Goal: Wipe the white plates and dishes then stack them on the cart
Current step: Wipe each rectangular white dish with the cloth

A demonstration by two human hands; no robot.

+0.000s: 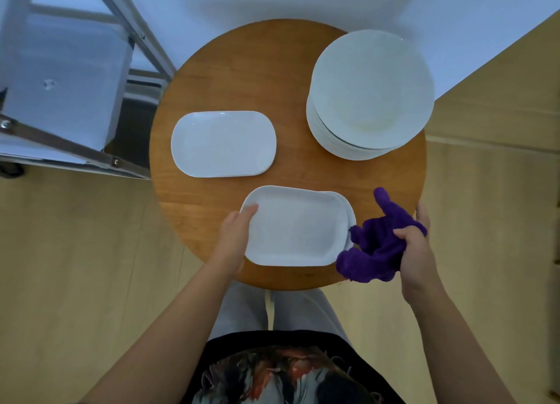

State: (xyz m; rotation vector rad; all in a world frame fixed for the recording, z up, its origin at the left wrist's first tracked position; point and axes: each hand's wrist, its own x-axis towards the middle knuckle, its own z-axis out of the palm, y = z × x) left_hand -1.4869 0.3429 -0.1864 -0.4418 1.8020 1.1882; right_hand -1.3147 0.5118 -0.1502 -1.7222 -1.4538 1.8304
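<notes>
A white rectangular dish (295, 226) lies at the near edge of the round wooden table (242, 70), on top of another like it. My left hand (235, 232) grips its left rim, thumb on top. My right hand (416, 249) holds a bunched purple cloth (375, 246) just right of the dish, the cloth touching its right edge. A second white oblong dish (223, 144) rests at the table's left. A tall stack of round white plates (371, 94) stands at the far right of the table.
A metal-framed cart (60, 70) with a pale shelf stands to the left of the table, its frame bars close to the table edge. A white wall lies beyond the table and a light wooden floor (75, 267) surrounds it.
</notes>
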